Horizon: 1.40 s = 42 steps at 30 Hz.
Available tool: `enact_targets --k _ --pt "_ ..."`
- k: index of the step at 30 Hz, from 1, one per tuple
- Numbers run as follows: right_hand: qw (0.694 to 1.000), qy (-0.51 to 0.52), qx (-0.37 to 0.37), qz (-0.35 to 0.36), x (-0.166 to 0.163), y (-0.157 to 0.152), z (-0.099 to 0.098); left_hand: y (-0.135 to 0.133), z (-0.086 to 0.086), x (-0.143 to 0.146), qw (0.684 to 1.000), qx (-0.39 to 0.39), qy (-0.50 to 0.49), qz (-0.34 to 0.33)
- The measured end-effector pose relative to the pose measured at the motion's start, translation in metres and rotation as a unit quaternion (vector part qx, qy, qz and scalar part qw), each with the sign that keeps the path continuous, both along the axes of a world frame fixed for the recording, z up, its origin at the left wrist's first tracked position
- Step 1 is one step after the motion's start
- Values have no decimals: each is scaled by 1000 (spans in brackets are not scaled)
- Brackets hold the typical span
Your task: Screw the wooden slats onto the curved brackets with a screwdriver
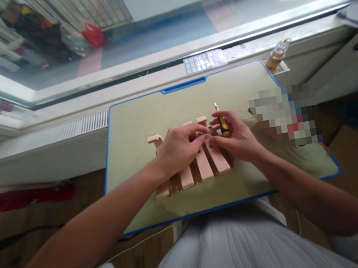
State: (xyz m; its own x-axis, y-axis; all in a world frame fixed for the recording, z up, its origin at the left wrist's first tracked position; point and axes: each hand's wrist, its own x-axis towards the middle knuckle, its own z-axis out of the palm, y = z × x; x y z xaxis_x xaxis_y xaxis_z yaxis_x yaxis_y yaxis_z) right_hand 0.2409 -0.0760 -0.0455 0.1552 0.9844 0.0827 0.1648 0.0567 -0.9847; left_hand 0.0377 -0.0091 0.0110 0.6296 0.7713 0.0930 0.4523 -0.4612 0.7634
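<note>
Several pale wooden slats (205, 167) lie side by side on the board, with brown, glossy strips between them and small dark holes in some. The leftmost piece has a hooked end (154, 139) with a bit of metal on top. My left hand (181, 147) reaches over the slats, thumb and fingertips pinched on a small shiny piece (205, 133), too small to name. Against my right hand (240, 140) rests a yellow-and-black screwdriver (223, 125), tip pointing away from me, held in the curled fingers. The right thumb and fingertips meet close to the left fingertips, above the slats.
A cream board with a blue rim (199, 215) carries the work. On its right lies a pixelated bundle (276, 113) with a thin cord. Beyond the far edge are a windowsill with a clear compartment tray (199, 63) and a bottle (277, 55). A radiator (78, 125) stands left.
</note>
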Motion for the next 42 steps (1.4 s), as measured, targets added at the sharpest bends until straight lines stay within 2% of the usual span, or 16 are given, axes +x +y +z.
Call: enact_targets --k 11,21,30,42 --pt "1000 -1 8 -5 1 0 -4 0 -11 5 999 4 23 31" --pt "1000 -10 12 3 1 -1 -5 -1 -6 11 994 26 93 42" --pt "1000 -11 15 4 -2 -3 -1 -3 -7 11 996 30 73 41" --pt "1000 -25 15 0 -1 -3 0 -4 -5 11 993 29 101 55"
